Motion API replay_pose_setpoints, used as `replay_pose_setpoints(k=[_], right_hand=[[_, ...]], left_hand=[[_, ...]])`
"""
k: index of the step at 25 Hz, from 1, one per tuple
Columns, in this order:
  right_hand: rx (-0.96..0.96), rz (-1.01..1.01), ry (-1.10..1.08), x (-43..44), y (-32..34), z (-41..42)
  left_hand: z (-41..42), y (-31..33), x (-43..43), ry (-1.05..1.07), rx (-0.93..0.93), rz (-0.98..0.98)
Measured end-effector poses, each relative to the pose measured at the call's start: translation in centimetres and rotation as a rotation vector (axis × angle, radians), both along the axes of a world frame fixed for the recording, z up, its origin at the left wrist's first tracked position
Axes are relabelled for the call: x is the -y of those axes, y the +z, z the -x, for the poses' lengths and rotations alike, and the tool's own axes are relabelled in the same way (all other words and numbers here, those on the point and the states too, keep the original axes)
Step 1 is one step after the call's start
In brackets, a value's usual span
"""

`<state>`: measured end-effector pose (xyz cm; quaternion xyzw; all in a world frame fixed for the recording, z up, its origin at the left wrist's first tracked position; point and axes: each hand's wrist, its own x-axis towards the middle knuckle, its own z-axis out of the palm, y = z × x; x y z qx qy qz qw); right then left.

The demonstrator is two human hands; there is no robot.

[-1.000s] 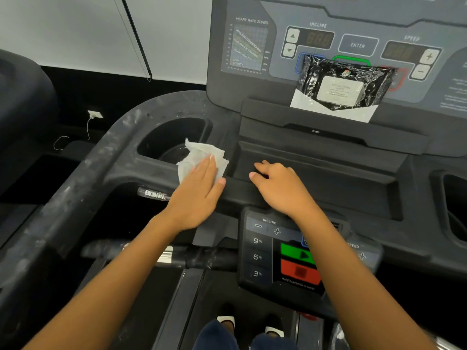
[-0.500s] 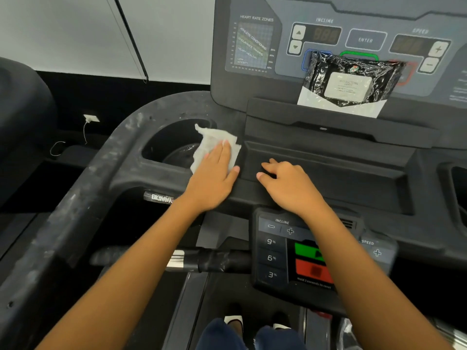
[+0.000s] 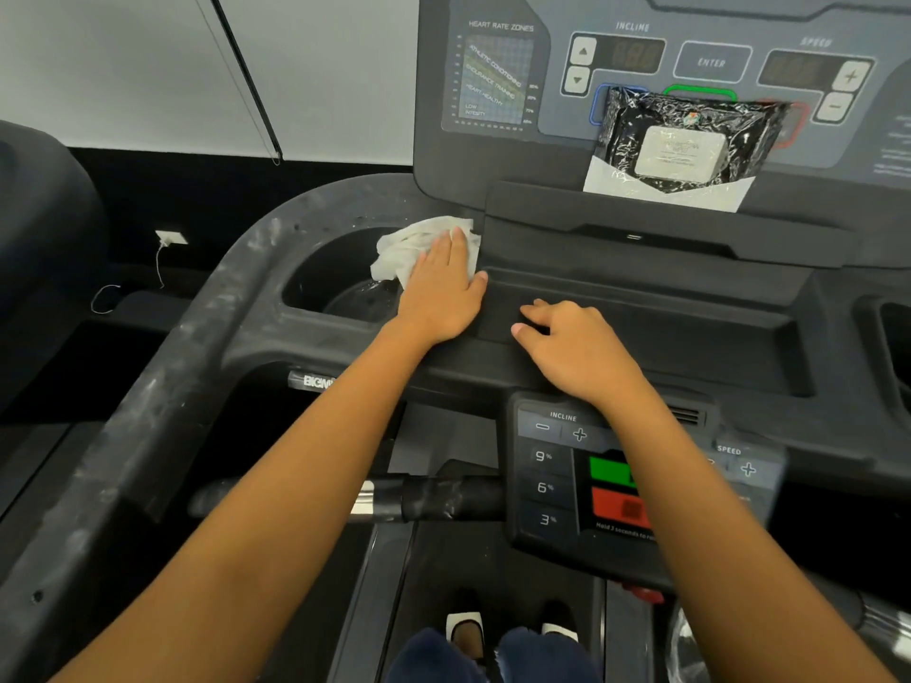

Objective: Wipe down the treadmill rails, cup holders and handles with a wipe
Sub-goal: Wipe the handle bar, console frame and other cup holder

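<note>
My left hand [image 3: 438,288] lies flat with straight fingers on a crumpled white wipe [image 3: 414,246], pressing it onto the treadmill's black ledge at the right rim of the left cup holder [image 3: 335,283]. My right hand [image 3: 577,347] rests on the console tray [image 3: 665,327] with its fingers bent and nothing in it. The dusty left rail [image 3: 162,386] curves from the cup holder down to the lower left. A short handle [image 3: 434,497] with a metal band runs under my left forearm.
A black pack of wipes [image 3: 685,140] leans on the display panel [image 3: 498,76]. A lower control pad [image 3: 557,475] with incline keys and green and red buttons sits under my right wrist. Part of the right cup holder [image 3: 894,347] shows at the edge. My feet stand on the belt [image 3: 394,584].
My left hand has slid the wipe forward along the ledge, away from me, up the cup holder's right rim. My right hand has stayed on the tray.
</note>
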<state>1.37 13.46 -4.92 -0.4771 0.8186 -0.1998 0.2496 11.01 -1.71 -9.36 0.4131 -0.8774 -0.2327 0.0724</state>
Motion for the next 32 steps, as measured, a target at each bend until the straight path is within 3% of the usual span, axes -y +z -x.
replay_pose_setpoints(k=[7, 14, 20, 23, 32], right_hand=[[-0.011, 0.007, -0.007, -0.2, 0.0, -0.1], [-0.063, -0.047, -0.058, 0.6, 0.3, -0.8], [-0.148, -0.131, 0.04, 2.1, 0.3, -1.4], [-0.177, -0.17, 0.084, 2.8, 0.0, -1.6], [-0.086, -0.203, 0.104, 2.5, 0.0, -1.3]], left_hand=[[-4.9, -0.7, -5.1, -0.048, -0.021, 0.049], [1.6, 0.8, 2.3, -0.046, 0.126, -0.001], [-2.4, -0.3, -2.5, -0.05, -0.029, 0.011], [-4.1, -0.9, -3.5, -0.064, -0.008, 0.014], [1.9, 0.5, 2.1, -0.042, 0.089, 0.023]])
